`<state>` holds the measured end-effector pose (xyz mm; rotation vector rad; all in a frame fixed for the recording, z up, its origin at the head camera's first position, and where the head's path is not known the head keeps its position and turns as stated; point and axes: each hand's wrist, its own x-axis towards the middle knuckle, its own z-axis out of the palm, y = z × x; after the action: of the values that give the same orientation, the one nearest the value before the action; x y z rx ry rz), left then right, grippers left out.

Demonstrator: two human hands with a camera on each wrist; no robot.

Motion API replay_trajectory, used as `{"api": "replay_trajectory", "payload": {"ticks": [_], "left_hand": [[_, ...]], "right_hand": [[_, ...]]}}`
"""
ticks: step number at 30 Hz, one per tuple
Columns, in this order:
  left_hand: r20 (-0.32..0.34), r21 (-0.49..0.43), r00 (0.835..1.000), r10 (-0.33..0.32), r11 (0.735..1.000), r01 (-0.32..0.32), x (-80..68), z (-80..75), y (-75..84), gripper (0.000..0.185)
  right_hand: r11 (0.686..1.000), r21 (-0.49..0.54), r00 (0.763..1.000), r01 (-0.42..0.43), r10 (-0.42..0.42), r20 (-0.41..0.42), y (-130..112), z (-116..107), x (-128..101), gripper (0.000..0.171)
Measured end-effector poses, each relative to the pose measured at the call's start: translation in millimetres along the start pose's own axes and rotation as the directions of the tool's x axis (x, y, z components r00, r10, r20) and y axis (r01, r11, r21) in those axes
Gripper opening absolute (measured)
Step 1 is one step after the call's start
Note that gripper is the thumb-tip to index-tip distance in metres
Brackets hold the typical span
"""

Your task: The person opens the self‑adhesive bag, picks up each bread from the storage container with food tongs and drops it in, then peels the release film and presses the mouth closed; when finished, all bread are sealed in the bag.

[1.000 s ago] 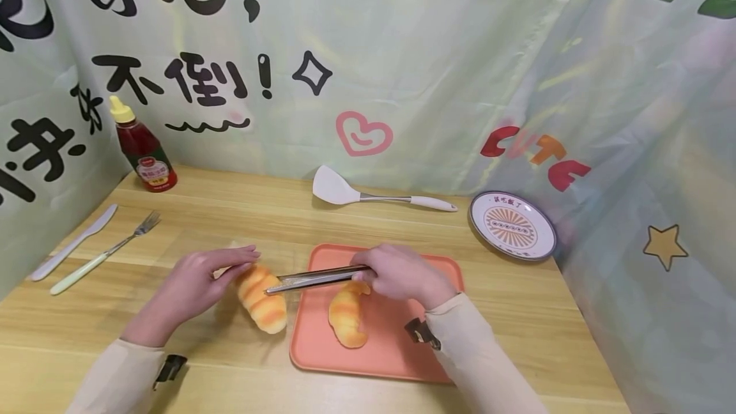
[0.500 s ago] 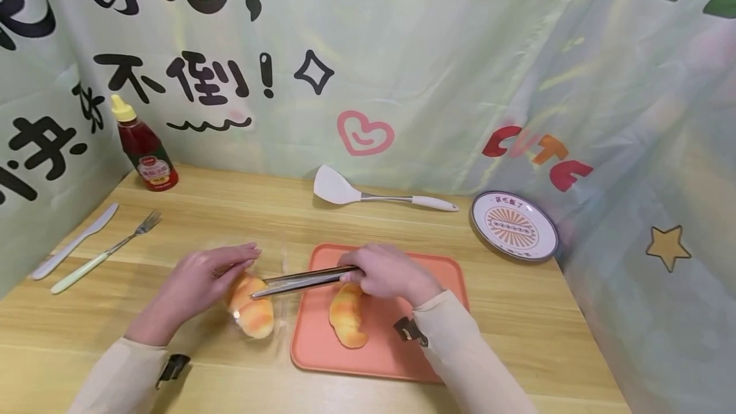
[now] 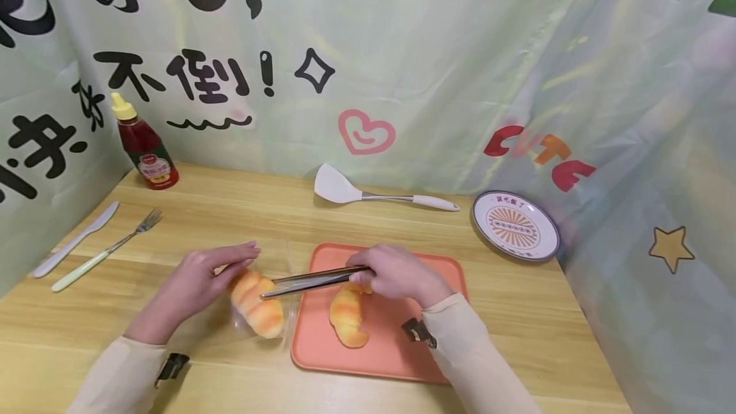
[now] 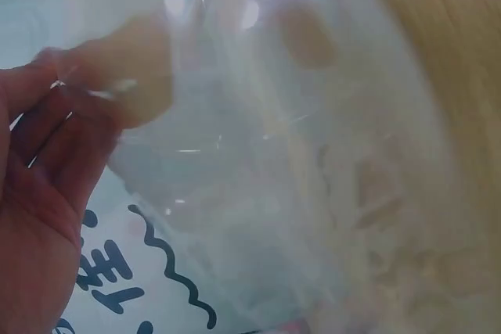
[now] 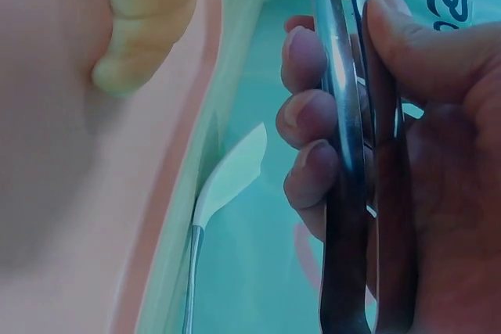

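**One roll on the tray, one at the tongs**

Your right hand clamps the metal tongs closed, tips at the bagged bread roll, which lies on the desk at 9 o'clock from the pink tray. Your left hand pinches the clear bag at its mouth. A second roll already lies on the tray; by my judgement, the bagged one remains.

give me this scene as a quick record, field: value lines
left hand: left hand pinches a clear plastic bag around a bread roll
right hand: right hand grips metal tongs, tips at the bagged roll
tray: pink tray holds a second bread roll
table: spatula, plate, ketchup bottle, fork, knife
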<state>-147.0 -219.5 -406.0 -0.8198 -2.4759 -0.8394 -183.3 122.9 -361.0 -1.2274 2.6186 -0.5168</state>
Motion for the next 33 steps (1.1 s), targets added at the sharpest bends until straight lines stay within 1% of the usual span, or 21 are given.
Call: {"api": "replay_trajectory", "payload": {"ticks": [3, 8, 11, 20, 25, 28, 33], "left_hand": [[0.011, -0.023, 1.0, -0.001, 1.0, 0.001, 1.2, -0.8, 2.1, 0.034], [-0.001, -0.076, 0.999, 0.032, 0.997, -0.032, 4.5, -1.6, 9.9, 0.037], [0.001, -0.096, 0.999, 0.036, 0.995, -0.036, 4.5, -0.4, 10.3, 0.038], [0.015, -0.114, 1.0, 0.02, 0.993, -0.018, 5.5, 1.5, 11.5, 0.037], [0.007, -0.112, 1.0, 0.02, 0.994, -0.019, 5.8, 2.9, 10.1, 0.036], [0.002, -0.115, 1.0, 0.021, 0.993, -0.021, 5.7, 4.6, 9.4, 0.037], [-0.002, -0.126, 1.0, 0.018, 0.992, -0.018, 5.4, 7.4, 10.1, 0.035]], "right_hand": [[1.0, -0.023, 1.0, 0.006, -0.006, 0.006, -2.0, 0.7, 2.4, 0.016], [0.999, -0.036, 1.0, 0.01, -0.009, 0.019, -4.8, 3.8, 9.1, 0.012], [0.999, -0.035, 1.0, 0.011, -0.01, 0.018, -6.6, 4.7, 13.3, 0.012], [0.998, -0.057, 1.0, -0.006, 0.007, 0.023, -10.3, 8.5, 23.2, 0.013], [0.998, -0.06, 1.0, 0.017, -0.016, 0.025, -10.3, 11.8, 24.2, 0.011], [0.998, -0.057, 1.0, 0.028, -0.028, 0.01, -11.5, 14.3, 25.5, 0.009], [0.996, -0.086, 0.999, 0.029, -0.031, -0.022, -15.2, 19.5, 29.9, 0.009]]}}
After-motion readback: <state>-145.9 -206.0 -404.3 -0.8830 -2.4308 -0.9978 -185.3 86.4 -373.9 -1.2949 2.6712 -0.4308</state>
